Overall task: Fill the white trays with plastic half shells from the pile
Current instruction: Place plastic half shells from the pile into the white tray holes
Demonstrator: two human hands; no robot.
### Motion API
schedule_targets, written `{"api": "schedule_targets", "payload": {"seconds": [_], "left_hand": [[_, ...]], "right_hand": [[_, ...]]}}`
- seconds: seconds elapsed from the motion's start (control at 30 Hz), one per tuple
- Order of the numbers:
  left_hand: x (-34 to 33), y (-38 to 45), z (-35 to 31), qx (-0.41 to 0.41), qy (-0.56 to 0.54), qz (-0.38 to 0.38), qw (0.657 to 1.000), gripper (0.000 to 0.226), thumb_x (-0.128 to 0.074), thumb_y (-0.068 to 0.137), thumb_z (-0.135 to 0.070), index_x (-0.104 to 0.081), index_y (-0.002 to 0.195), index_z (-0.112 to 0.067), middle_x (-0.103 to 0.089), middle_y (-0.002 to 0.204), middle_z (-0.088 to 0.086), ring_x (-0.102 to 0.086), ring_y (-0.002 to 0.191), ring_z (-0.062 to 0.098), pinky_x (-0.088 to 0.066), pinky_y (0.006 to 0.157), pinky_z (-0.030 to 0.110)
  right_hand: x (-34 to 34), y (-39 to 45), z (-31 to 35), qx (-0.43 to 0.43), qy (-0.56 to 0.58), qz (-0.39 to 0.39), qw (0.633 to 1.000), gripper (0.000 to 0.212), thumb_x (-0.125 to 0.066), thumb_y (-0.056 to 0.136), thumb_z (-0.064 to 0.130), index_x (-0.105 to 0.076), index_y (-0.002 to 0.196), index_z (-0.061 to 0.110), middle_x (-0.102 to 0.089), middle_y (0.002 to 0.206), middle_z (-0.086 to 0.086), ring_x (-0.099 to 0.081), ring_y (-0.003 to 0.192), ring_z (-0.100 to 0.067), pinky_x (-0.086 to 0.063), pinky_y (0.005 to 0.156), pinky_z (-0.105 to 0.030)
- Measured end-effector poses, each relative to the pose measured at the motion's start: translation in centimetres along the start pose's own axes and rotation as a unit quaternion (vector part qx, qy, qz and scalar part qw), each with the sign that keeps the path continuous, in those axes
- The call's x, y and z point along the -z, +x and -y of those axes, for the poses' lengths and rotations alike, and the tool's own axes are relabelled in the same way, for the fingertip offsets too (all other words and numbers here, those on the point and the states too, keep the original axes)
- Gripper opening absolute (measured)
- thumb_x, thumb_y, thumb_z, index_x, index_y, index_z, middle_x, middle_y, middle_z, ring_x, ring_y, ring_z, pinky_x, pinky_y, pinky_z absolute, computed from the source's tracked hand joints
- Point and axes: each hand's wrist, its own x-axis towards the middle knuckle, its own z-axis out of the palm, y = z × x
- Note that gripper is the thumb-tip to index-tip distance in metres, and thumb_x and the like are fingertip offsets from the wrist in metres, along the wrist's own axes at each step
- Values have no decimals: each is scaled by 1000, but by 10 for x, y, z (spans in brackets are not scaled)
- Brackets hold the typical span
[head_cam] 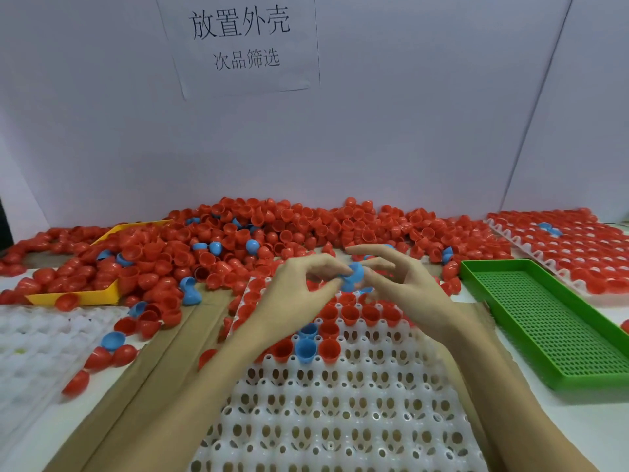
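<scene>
A big pile of red half shells (272,229), with a few blue ones mixed in, lies along the back of the table. A white tray (340,420) with rows of pockets lies in front of me; its far rows hold red shells (371,315) and two blue ones (306,349). Above the tray's far end, my left hand (299,291) and my right hand (405,284) meet at a blue half shell (354,275). Both hands pinch it with their fingertips. My right hand's other fingers stretch out to the left.
A green perforated tray (544,321) lies at the right. Behind it, a white tray full of red shells (571,253). A yellow tray (78,294) sits half buried at the left, with another white tray (37,345) in front of it. Loose shells lie on the brown cardboard (160,386).
</scene>
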Motion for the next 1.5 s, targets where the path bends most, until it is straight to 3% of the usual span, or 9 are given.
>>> {"api": "schedule_targets", "payload": {"seconds": [0.23,0.47,0.57,0.7,0.8,1.03,1.23,1.3,1.5], "left_hand": [[7,-23,-2,15,-36,-5,999,21,-78,92,-19,-74,111,-25,-78,85,-7,-74,86,9,-57,83,22],[26,-29,3,39,-111,16,993,22,-63,103,-13,-77,116,-22,-79,100,-3,-76,96,15,-60,88,29],[25,-29,1,30,-90,27,995,25,-72,96,-12,-78,116,-27,-77,105,-5,-74,97,13,-59,90,29],[16,-31,-2,20,-30,-9,999,22,-81,89,-17,-79,102,-35,-64,98,-5,-67,79,14,-59,77,30],[11,-34,-5,-5,31,-14,999,17,-80,89,-16,-75,95,-31,-60,101,-9,-66,81,14,-57,76,26],[-14,-49,-9,-152,254,44,954,12,-73,90,-13,-73,98,-21,-60,102,-14,-56,94,5,-51,85,26],[-35,-57,-8,-231,433,92,866,23,-79,75,-6,-79,89,-25,-64,89,-10,-55,81,11,-48,73,23],[-32,-56,-7,-220,426,93,873,23,-78,78,-7,-80,92,-24,-64,92,-10,-54,83,11,-48,74,23],[-14,-43,-2,-91,217,94,967,25,-60,104,-22,-72,125,-25,-58,112,-16,-53,106,1,-46,97,19]], "right_hand": [[-13,-3,9,-25,38,91,995,29,-62,106,36,-71,132,27,-75,121,-5,-74,110,-25,-61,87,-29],[-22,-4,12,-17,25,104,994,27,-66,104,33,-70,131,29,-75,123,-4,-73,112,-23,-59,93,-30],[-19,-5,13,-28,50,110,992,36,-67,104,32,-63,140,31,-73,130,-5,-72,118,-26,-59,96,-35],[-19,-5,13,-29,29,129,991,37,-66,105,33,-61,142,34,-72,132,-3,-71,119,-27,-60,98,-39],[-17,-4,10,-42,26,141,989,35,-62,106,38,-63,140,35,-74,126,1,-73,112,-21,-60,90,-31],[8,3,-1,-64,120,-75,988,36,-58,104,36,-70,128,12,-75,104,-12,-69,78,-22,-57,69,-26],[16,4,-4,-60,152,-113,980,31,-59,105,32,-73,124,11,-75,99,-11,-69,73,-18,-57,66,-24],[15,4,-6,-61,147,-113,981,30,-59,105,31,-73,123,12,-75,99,-11,-69,73,-18,-56,66,-25],[14,6,-9,-71,137,-121,981,27,-58,107,29,-75,120,13,-76,99,-10,-69,73,-18,-55,71,-28]]}}
